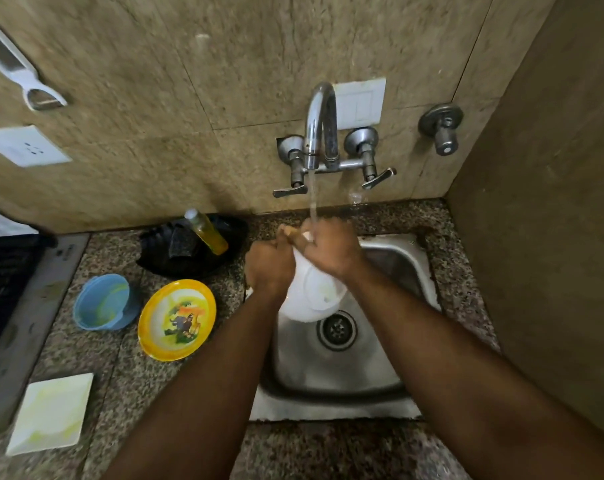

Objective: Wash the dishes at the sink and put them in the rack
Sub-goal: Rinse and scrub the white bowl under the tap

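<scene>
Far left on the speckled stone tabletop [127, 382] lies a square white plate [51, 412] smeared with yellow, close to the near edge. Beyond it sits a small blue bowl [103, 301], also streaked yellow inside, and just beside that a round yellow plate [176, 319] with a cartoon print. Behind these two, against the wall, a black dish [193, 249] holds a dark scrub pad [179, 242] and a tilted bottle of yellow liquid [207, 233].

Next comes the steel sink [335, 372], its drain [337, 330] in view. Over the sink's far left part both hands hold a white bowl [314, 289], tipped so its underside faces the camera. The left hand [269, 266] has its fingers curled over the bowl's left rim. The right hand [331, 249] curls over the upper rim, fingers wrapped onto the far side. The two hands touch at the top of the bowl, directly under the stream of water [313, 199] running from the wall tap [323, 133].

To the right of the tap, a separate valve knob [442, 128] sticks out of the tiled wall
</scene>
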A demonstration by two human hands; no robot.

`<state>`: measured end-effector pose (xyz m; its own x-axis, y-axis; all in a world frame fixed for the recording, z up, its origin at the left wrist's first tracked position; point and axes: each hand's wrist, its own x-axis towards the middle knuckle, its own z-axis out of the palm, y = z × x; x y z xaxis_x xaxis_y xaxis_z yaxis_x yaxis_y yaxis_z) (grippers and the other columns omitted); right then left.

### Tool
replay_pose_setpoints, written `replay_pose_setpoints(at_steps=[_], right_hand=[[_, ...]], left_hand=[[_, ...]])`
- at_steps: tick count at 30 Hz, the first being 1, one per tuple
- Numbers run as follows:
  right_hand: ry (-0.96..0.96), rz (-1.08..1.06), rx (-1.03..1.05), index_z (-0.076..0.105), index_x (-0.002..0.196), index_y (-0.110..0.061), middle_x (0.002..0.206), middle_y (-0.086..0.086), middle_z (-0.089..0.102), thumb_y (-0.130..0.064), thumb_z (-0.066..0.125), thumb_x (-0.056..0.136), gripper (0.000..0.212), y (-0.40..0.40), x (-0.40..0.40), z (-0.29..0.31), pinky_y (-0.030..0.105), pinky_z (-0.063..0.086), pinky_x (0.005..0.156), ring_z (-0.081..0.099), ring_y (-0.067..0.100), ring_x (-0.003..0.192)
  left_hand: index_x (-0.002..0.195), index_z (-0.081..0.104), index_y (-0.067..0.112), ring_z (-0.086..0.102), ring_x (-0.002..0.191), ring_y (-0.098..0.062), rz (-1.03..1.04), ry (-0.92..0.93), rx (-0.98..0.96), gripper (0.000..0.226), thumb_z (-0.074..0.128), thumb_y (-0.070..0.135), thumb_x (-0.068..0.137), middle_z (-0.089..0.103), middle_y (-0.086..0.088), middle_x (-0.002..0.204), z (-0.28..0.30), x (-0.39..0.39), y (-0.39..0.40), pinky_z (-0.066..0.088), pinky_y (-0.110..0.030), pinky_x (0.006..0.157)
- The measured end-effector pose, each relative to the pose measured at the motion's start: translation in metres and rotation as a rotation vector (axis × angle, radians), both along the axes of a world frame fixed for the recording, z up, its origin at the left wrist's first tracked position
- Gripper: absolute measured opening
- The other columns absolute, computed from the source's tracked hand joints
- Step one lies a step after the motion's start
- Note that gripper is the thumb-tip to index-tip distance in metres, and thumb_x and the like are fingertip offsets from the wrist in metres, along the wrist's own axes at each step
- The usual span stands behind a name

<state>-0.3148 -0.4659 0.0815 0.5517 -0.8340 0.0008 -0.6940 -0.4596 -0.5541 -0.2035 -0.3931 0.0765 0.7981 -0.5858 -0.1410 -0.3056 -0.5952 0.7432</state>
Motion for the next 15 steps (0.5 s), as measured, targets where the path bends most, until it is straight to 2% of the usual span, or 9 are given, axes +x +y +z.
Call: replay_pose_setpoints(at_steps=[2,3,5,8,10,12,13,15], right_hand=[[0.049,-0.022,-0.128,0.064,0.103,-0.028,0.106,0.004,0.07,-0.073,0.026,0.096,0.06,0.022,0.0,-0.007,0.043,0.053,0.086,0.065,0.026,0.099],[0.042,-0.056,-0.132,0.063,0.109,-0.028,0.113,0.005,0.069,-0.072,0.025,0.097,0.059,0.026,-0.001,-0.008,0.043,0.052,0.089,0.063,0.028,0.104],[0.096,-0.071,-0.081,0.068,0.112,-0.023,0.111,0.008,0.071,-0.058,0.034,0.103,0.049,0.013,-0.004,-0.015,0.039,0.053,0.087,0.065,0.029,0.104],[0.161,-0.157,0.224,0.069,0.122,-0.006,0.117,0.015,0.07,-0.024,0.043,0.105,0.036,-0.011,-0.005,-0.012,0.032,0.048,0.091,0.064,0.033,0.111],[0.015,-0.236,0.392,0.072,0.11,-0.005,0.107,0.015,0.071,-0.023,0.048,0.103,0.03,-0.016,-0.005,-0.013,0.03,0.047,0.083,0.066,0.035,0.107],[-0.103,-0.322,0.363,0.074,0.091,-0.012,0.082,0.003,0.07,-0.039,0.061,0.099,0.031,-0.009,-0.002,-0.007,0.027,0.046,0.069,0.07,0.03,0.09],[-0.106,-0.356,0.322,0.073,0.09,-0.017,0.08,-0.002,0.069,-0.057,0.063,0.093,0.041,-0.001,0.001,-0.004,0.027,0.046,0.067,0.07,0.026,0.085],[-0.003,-0.393,0.23,0.068,0.112,-0.024,0.105,0.001,0.07,-0.089,0.049,0.076,0.077,0.017,0.006,-0.003,0.036,0.053,0.081,0.066,0.027,0.102]], left_hand=[[0.083,0.076,0.002,0.071,0.092,-0.039,0.059,0.081,-0.014,0.064,0.053,0.06,0.098,0.076,-0.021,0.09,0.0,-0.004,0.001,0.056,-0.043,0.084],[0.082,0.076,0.003,0.071,0.091,-0.038,0.088,0.102,-0.018,0.064,0.054,0.061,0.097,0.076,-0.02,0.09,-0.002,-0.006,0.004,0.056,-0.042,0.084],[0.081,0.076,0.003,0.071,0.088,-0.038,0.133,0.111,-0.034,0.065,0.056,0.063,0.095,0.075,-0.021,0.087,-0.006,-0.012,0.013,0.057,-0.041,0.081],[0.069,0.073,0.004,0.07,0.08,-0.038,0.128,0.101,-0.071,0.062,0.06,0.058,0.096,0.073,-0.021,0.077,-0.013,-0.024,0.025,0.057,-0.043,0.078],[0.077,0.076,0.004,0.07,0.085,-0.04,0.199,0.135,-0.067,0.064,0.059,0.064,0.093,0.074,-0.022,0.085,-0.013,-0.029,0.026,0.058,-0.046,0.081],[0.087,0.076,0.004,0.071,0.088,-0.039,0.299,0.197,-0.053,0.076,0.055,0.077,0.083,0.075,-0.02,0.091,-0.014,-0.028,0.025,0.059,-0.046,0.081],[0.089,0.076,0.003,0.072,0.088,-0.038,0.334,0.211,-0.062,0.079,0.054,0.078,0.082,0.076,-0.019,0.092,-0.015,-0.027,0.024,0.06,-0.044,0.08],[0.09,0.078,0.003,0.073,0.087,-0.035,0.369,0.235,-0.094,0.072,0.057,0.071,0.087,0.076,-0.019,0.09,-0.013,-0.024,0.023,0.059,-0.038,0.078]])
